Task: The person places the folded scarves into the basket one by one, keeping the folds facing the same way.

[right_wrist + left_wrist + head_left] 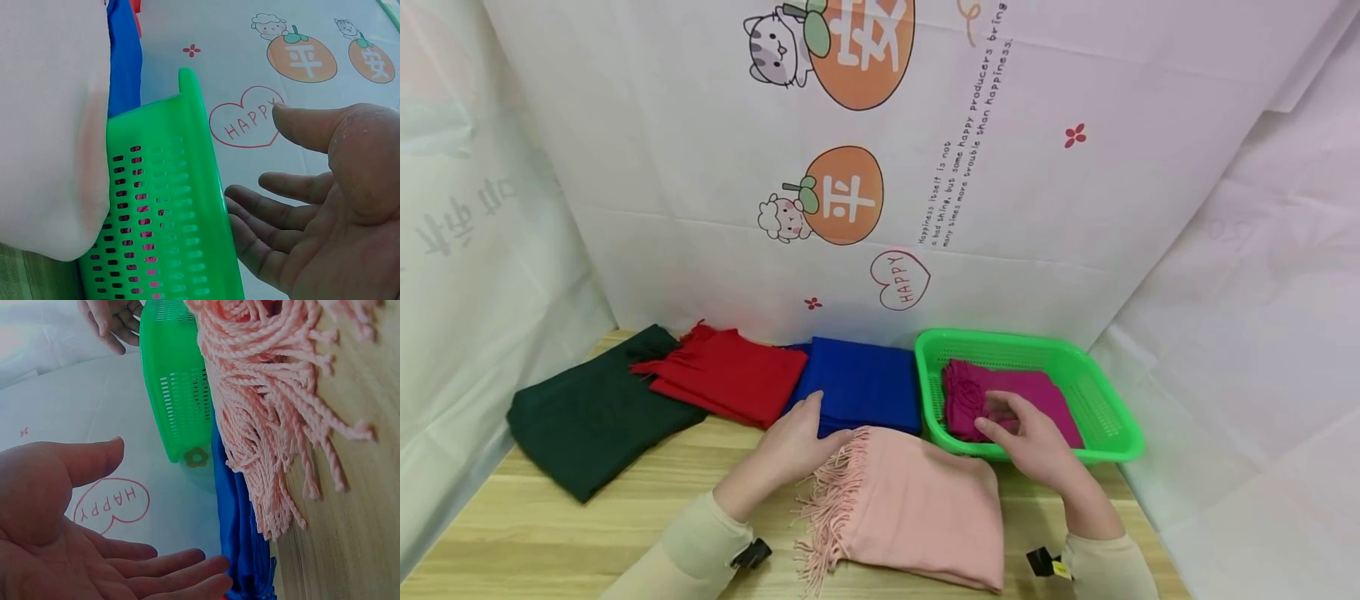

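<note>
My left hand (801, 442) hovers between the blue folded cloth (865, 379) and the fringe of a folded pink scarf (925, 508); in the left wrist view its fingers are spread, with nothing in the palm. Over the front rim of a green plastic basket (1112, 400) is my right hand (1033, 437), fingers loosely bent and holding nothing. A folded magenta cloth (1037, 392) lies in the basket, partly hidden by that hand. The pink scarf rests on the wooden table in front of the basket, its twisted fringe (262, 425) toward the left.
Left of the blue cloth lies a red fringed scarf (730, 375), overlapping a dark green folded cloth (598, 417). A printed white sheet (1000, 208) hangs behind the table, and white sheets flank both sides.
</note>
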`<state>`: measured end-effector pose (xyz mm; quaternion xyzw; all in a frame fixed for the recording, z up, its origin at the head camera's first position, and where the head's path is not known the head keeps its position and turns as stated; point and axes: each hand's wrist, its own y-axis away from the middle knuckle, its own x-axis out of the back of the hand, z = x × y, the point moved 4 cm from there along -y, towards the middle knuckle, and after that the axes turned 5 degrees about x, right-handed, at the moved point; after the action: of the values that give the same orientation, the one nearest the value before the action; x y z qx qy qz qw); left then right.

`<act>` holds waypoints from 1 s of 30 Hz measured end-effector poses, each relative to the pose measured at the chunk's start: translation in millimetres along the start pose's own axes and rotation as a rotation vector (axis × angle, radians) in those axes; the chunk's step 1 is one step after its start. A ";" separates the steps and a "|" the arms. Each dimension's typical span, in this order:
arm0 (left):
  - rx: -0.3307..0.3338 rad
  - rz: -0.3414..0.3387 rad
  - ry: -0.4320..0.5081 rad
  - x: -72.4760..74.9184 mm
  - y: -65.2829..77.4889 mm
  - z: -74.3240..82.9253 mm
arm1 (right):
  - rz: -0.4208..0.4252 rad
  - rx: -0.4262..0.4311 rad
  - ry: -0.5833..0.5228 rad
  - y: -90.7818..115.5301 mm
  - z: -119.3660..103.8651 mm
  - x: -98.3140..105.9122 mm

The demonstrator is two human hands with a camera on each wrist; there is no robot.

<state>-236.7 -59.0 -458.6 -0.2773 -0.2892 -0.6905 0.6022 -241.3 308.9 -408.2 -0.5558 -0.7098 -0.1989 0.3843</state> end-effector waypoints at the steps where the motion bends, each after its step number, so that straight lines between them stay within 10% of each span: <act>1: 0.005 -0.005 -0.002 -0.2 0.1 -0.7 | -0.010 0.000 -0.002 -0.1 0.5 -0.7; 30: 0.049 -0.094 -0.075 -0.3 0.2 -9.1 | -0.175 0.050 0.013 11.5 -13.6 2.7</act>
<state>-236.9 -65.4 -465.0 -0.2742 -0.3411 -0.6998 0.5646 -226.3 304.5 -399.3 -0.4806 -0.7580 -0.2176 0.3836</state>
